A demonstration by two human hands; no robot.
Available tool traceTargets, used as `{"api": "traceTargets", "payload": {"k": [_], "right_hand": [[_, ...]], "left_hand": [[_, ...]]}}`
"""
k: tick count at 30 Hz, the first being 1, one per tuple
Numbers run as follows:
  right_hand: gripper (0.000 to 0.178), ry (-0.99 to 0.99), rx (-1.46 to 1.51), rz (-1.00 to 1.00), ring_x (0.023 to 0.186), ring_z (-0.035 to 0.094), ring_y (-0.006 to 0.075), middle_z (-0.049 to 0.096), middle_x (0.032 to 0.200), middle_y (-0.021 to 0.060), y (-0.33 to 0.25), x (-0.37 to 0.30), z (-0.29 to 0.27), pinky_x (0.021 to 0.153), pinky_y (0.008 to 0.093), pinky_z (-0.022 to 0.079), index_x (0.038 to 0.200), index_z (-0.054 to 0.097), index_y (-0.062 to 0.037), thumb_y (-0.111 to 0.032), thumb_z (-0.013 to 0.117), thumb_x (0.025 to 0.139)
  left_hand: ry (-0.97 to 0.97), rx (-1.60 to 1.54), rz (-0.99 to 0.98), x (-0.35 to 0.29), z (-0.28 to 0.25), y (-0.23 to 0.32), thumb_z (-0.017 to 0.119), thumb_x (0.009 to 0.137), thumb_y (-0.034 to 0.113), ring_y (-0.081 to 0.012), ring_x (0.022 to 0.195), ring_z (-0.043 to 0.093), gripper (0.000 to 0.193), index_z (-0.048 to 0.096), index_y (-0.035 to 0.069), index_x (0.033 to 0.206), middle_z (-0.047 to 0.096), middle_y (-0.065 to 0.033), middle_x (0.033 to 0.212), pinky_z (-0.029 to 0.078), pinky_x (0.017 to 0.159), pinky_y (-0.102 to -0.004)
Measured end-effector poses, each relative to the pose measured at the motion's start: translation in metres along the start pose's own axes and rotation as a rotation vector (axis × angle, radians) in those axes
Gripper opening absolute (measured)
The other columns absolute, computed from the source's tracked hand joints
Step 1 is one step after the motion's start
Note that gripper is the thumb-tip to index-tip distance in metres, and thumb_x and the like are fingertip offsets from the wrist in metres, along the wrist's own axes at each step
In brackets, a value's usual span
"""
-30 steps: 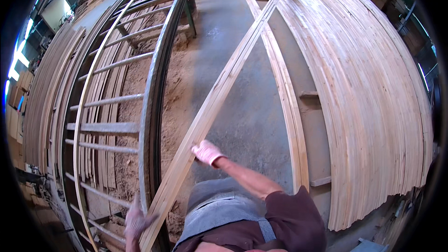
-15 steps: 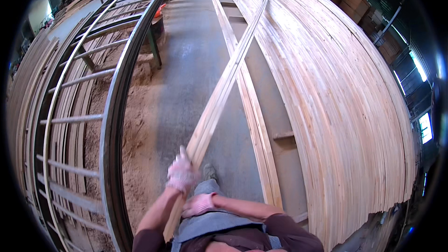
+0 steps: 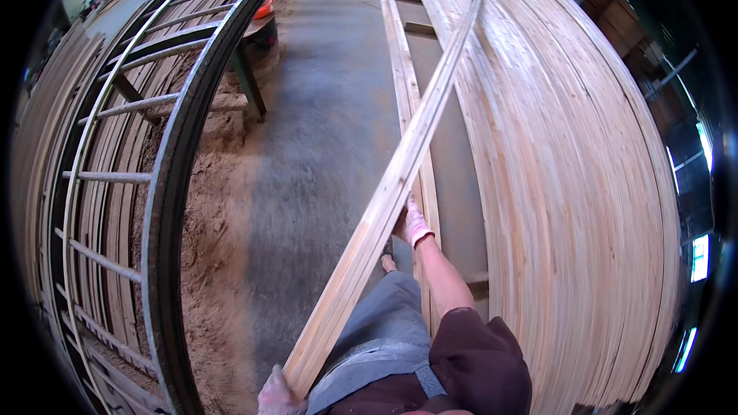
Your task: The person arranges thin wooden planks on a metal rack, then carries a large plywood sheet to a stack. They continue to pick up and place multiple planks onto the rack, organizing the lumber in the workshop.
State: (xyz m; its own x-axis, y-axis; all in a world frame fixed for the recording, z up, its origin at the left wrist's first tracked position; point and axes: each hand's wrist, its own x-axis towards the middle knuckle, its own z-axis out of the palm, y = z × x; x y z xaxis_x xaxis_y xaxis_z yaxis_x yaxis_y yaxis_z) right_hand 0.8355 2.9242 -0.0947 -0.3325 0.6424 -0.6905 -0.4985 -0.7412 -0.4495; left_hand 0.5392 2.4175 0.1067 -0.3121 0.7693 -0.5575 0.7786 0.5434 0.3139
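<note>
Narrow bundle of long wooden strips (image 3: pixel 396 180), side by side, pale tan, small dark knots. Straight, held on a diagonal: near end lower left, far end upper right, over left part of strip stack (image 3: pixel 569 207); contact there unclear.

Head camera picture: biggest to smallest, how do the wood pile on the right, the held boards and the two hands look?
1. Wood pile
2. Held boards
3. Left hand and right hand: too alike to rank
</note>
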Motion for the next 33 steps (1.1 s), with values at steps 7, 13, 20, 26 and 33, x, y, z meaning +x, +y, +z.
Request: {"api": "traceTargets", "payload": {"k": [7, 13, 20, 26, 33], "right_hand": [[0.123, -0.454, 0.441, -0.044, 0.107, 0.065, 0.0403, 0.065, 0.123, 0.0197, -0.183, 0.177, 0.005, 0.1, 0.0534, 0.054, 0.135, 0.058, -0.0005, -0.097, 0.064, 0.059], [0.105, -0.587, 0.522, -0.154, 0.087, 0.069, 0.0306, 0.07, 0.095, 0.01, -0.234, 0.212, 0.027, 0.086, 0.0459, 0.057, 0.116, 0.063, -0.0026, -0.092, 0.072, 0.061], [0.104, -0.172, 0.279, -0.18, 0.086, 0.071, 0.0318, 0.07, 0.096, 0.0109, -0.219, 0.159, 0.052, 0.081, 0.0578, 0.058, 0.117, 0.065, -0.0059, -0.097, 0.055, 0.069], [0.101, -0.238, 0.336, -0.106, 0.084, 0.071, 0.0326, 0.07, 0.095, 0.0104, -0.17, 0.125, 0.137, 0.08, 0.0621, 0.059, 0.117, 0.065, -0.0071, -0.097, 0.052, 0.073], [0.106, -0.457, 0.384, -0.091, 0.08, 0.071, 0.0317, 0.07, 0.088, 0.0132, -0.106, 0.12, 0.299, 0.083, 0.06, 0.058, 0.108, 0.067, -0.0041, -0.101, 0.042, 0.074]], "left_hand": [[0.03, 0.13, -0.29, 0.062, -0.027, 0.103, 0.071, 0.078, 0.07, -0.0347, 0.118, 0.065, 0.107, 0.032, 0.011, 0.158, 0.06, -0.0286, 0.132, 0.052, 0.099, -0.0503], [0.039, 0.196, -0.389, 0.108, -0.027, 0.149, 0.076, 0.076, 0.061, -0.0391, 0.111, 0.064, 0.104, 0.036, 0.004, 0.154, 0.062, -0.0269, 0.125, 0.052, 0.093, -0.0519], [0.124, 0.24, -0.256, 0.122, -0.004, 0.124, 0.081, 0.073, 0.05, -0.0442, 0.103, 0.063, 0.1, 0.041, -0.004, 0.148, 0.065, -0.025, 0.116, 0.052, 0.087, -0.0537], [-0.085, 0.148, -0.783, 0.122, -0.115, 0.158, 0.08, 0.076, 0.045, -0.0416, 0.104, 0.066, 0.079, 0.053, 0.004, 0.138, 0.067, -0.0225, 0.112, 0.054, 0.086, -0.0536], [0.298, 0.534, -0.433, 0.083, -0.2, 0.028, 0.064, 0.082, 0.018, -0.0395, 0.104, 0.066, 0.069, 0.048, -0.001, 0.146, 0.069, -0.0177, 0.104, 0.053, 0.091, -0.0476]]}}
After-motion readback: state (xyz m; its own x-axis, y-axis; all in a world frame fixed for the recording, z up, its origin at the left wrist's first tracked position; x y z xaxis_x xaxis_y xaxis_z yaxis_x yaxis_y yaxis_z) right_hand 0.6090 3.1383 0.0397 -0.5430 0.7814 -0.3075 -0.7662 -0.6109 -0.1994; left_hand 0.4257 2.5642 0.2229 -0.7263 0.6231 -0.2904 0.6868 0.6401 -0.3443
